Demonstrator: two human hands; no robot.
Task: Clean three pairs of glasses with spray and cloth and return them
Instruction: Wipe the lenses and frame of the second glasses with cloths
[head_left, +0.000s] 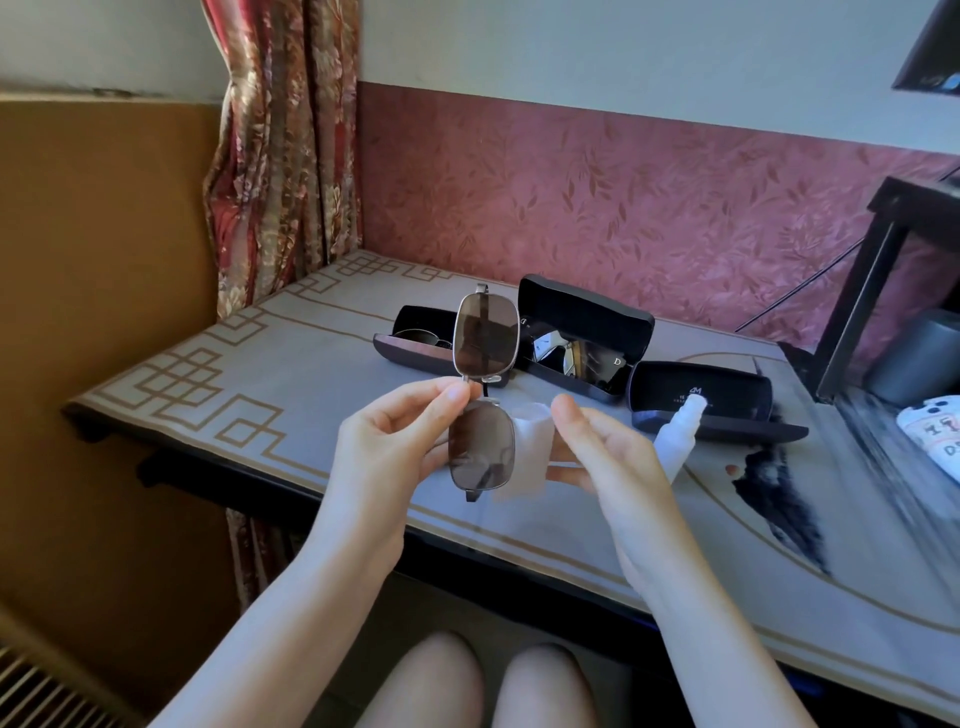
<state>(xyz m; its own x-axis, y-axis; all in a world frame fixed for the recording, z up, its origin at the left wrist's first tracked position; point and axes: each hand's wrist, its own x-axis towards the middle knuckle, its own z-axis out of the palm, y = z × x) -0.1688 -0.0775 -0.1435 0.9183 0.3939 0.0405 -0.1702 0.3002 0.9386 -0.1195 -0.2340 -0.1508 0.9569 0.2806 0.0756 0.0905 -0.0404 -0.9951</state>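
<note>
My left hand (400, 431) pinches a pair of metal-framed sunglasses (485, 338) at the bridge and holds them upright above the table, one brown lens over the other. A white cloth (530, 452) lies against the lower lens, held by the thumb and fingers of my right hand (602, 452). A white spray bottle (678, 441) stands just right of that hand. Behind are three open black cases: the left case (415, 348) with dark glasses in it, the middle case (587, 338) with another pair, and the right case (711, 405), whose inside I cannot see.
The table (260, 384) has a grey patterned cover and sits in a corner, with a curtain (280, 156) at the back left. A dark shelf frame (883, 270), a grey cylinder (919, 358) and a patterned white object (935, 431) crowd the right side.
</note>
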